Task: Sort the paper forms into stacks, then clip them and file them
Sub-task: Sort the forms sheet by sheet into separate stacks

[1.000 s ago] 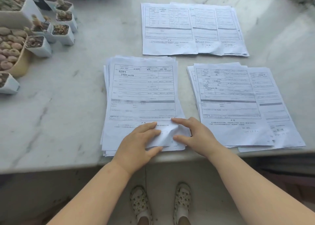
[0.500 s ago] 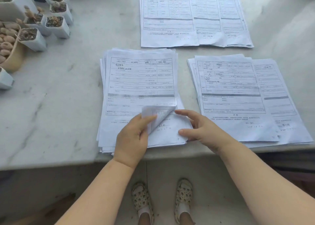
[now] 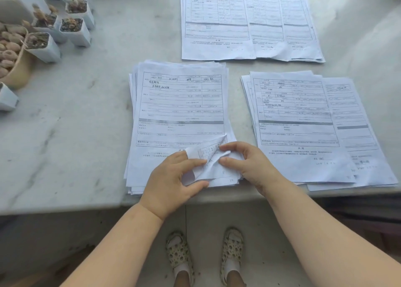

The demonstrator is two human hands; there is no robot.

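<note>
- Marble counter (image 3: 65, 134): pale grey-white slab, smooth, faint dark veining, rounded front lip.
- Far stack (image 3: 249, 26): thin white printed forms, fanned sideways into overlapping sheets, flat at the back of the counter; one lower corner crumpled.
- Right stack (image 3: 303, 123): same white forms with ruled tables and a grey band, loosely fanned, near edge reaching the counter's lip.
- Middle stack (image 3: 178, 113): the thickest pile, edges ragged and uneven, handwriting in the top rows; sits just left of the right stack, apart from it.
- Plant pots (image 3: 71, 30): small square white plastic pots with gritty soil, grouped at the counter's left rear; a round tan bowl (image 3: 19, 69) of pebble-shaped plants beside them.
- Shoes (image 3: 180, 254): cream, perforated, on the floor below the counter edge.
- Left hand (image 3: 171, 178): palm down on the middle stack's near edge; thumb under and fingers over the folded-up corner of the top sheet (image 3: 206, 154), pinching it.
- Right hand (image 3: 249, 163): resting on the same stack's lower right corner; index finger and thumb curled in, pinching the lifted corner from the right.
</note>
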